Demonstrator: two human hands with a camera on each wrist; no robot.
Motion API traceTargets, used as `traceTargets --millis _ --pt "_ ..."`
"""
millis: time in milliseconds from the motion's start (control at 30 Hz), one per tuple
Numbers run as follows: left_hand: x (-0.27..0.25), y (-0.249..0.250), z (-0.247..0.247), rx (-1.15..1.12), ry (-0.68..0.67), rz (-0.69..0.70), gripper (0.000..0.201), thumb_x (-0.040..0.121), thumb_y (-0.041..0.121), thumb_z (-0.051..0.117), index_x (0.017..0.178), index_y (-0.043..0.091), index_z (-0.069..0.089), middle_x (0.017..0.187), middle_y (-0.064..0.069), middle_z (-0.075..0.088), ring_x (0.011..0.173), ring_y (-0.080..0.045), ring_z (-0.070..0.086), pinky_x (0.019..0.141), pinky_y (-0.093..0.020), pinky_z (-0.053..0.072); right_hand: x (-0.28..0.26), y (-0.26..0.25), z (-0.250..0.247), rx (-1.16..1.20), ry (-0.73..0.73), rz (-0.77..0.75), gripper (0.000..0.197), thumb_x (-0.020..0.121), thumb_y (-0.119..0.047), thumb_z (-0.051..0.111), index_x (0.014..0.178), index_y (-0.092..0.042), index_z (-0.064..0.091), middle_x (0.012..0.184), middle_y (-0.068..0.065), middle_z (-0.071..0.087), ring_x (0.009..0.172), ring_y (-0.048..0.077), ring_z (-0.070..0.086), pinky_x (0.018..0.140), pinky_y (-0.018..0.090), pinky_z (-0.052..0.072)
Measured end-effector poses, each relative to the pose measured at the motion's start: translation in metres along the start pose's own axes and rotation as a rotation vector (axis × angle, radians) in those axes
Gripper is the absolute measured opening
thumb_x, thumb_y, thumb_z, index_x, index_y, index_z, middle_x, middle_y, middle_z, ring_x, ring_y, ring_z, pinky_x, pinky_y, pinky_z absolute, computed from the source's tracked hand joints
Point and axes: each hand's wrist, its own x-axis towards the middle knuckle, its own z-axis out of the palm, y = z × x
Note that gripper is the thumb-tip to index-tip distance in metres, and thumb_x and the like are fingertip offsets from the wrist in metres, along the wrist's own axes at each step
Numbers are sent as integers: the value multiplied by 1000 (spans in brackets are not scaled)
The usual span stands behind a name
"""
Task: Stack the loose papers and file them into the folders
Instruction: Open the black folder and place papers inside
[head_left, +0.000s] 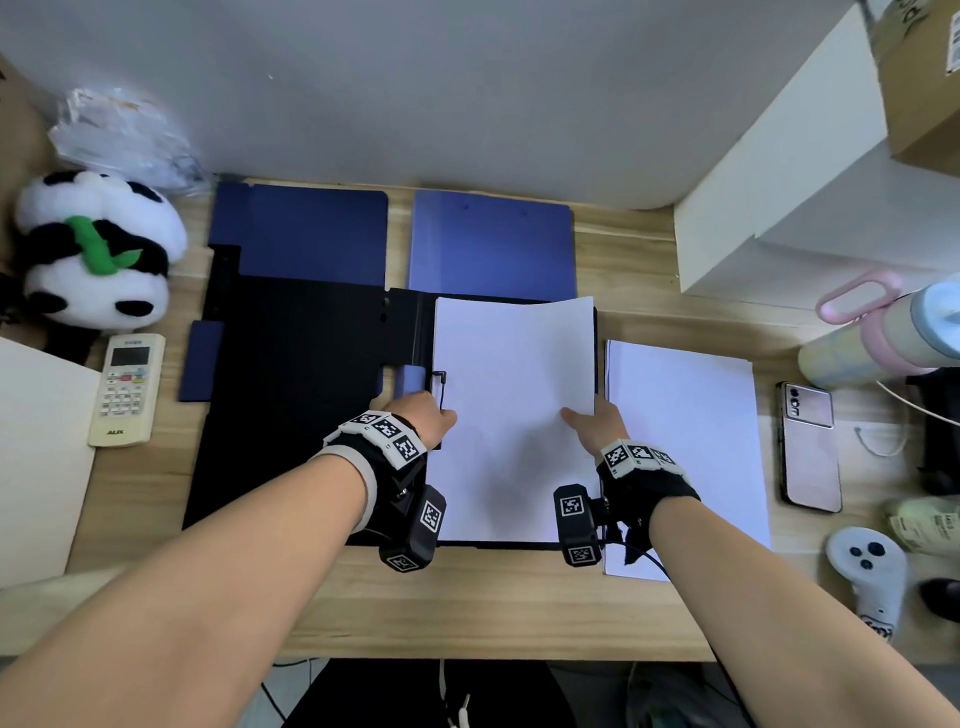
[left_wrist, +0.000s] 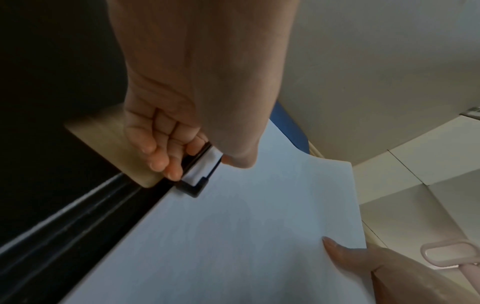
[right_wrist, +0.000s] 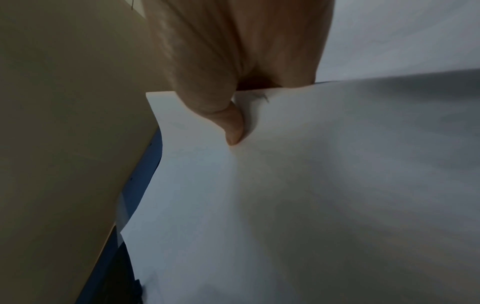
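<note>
**Sheet edge versus clip: left side leads**

Sheets (head_left: 511, 410) lie over the right half of the open black folder (head_left: 296, 395), long axis running away from the person, far end lifted and bowed. Left hand (head_left: 423, 413) sits at the left long edge, fingers (left_wrist: 166, 158) curled round the black wire clip (left_wrist: 193, 186) beside the folder spine; whether the clip is raised or already pressing the paper, cannot tell. Right hand (head_left: 597, 423) is at the opposite, right long edge, thumb on top of the sheets and fingers hidden beneath, so a pinch on the paper.

Judgement: step in hand is seating the sheets under the clip. The clip lies to the left of the right-hand pinch, across the short axis, so any feeding motion goes leftward, toward the spine. Left hand is the nearer to the clip.

Second paper pile (head_left: 685, 447) rests on the desk (head_left: 493, 608), just beside the folder on the right, unfiled. Two blue folders (head_left: 493, 244) lie closed further back.
</note>
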Motion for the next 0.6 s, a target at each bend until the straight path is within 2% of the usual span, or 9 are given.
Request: traceTargets --millis 33,67,133,167,367,500,567,600 --pt "0 0 0 2 -2 0 38 93 30 36 58 13 36 57 -1 40 51 -16 36 51 -24 24 0 0 0 1 -2 8 38 93 -9 50 130 0 50 114 12 58 97 25 52 67 23 41" --pt "0 0 0 0 -3 0 38 93 30 36 59 13 35 57 -1 39 51 -16 36 51 -24 24 0 0 0 0 0 11 37 93 -10 50 129 0 50 114 11 58 98 28 53 65 24 41" --pt "0 -1 0 -7 -6 -1 38 93 29 36 58 13 34 57 -1 38 50 -16 35 51 -24 23 0 0 1 3 4 19 38 93 -10 50 130 -1 49 126 15 58 103 31 55 72 26 40" --pt "0 -1 0 -9 -8 -1 38 93 29 35 59 13 34 57 -1 38 50 -16 34 51 -24 23 1 0 1 3 4 22 39 93 -11 50 131 -2 49 129 15 57 101 28 54 74 26 38" --pt "-2 1 -1 -10 -9 -2 39 94 29 36 58 13 34 56 -1 37 50 -16 34 50 -24 23 3 2 3 13 16 10 39 93 -10 51 130 0 49 131 15 56 101 25 53 70 23 39" --pt "-3 2 -1 -17 -4 -3 42 93 28 36 54 13 32 54 -1 36 48 -16 32 50 -24 22 4 3 3 13 22 0 37 94 -9 50 130 -1 50 129 15 57 105 30 55 72 23 40" --pt "-2 3 -1 -40 -3 -11 42 93 28 37 54 13 33 54 -1 35 48 -16 32 49 -24 22 6 4 3 6 24 -16 36 94 -9 49 130 -1 50 121 14 59 95 28 53 57 18 42" --pt "-2 4 0 -54 -6 -19 41 93 27 38 54 13 33 54 -1 35 47 -16 32 48 -24 23 7 4 4 -2 27 -28 37 94 -9 49 130 -1 49 116 12 58 91 24 50 50 13 39"
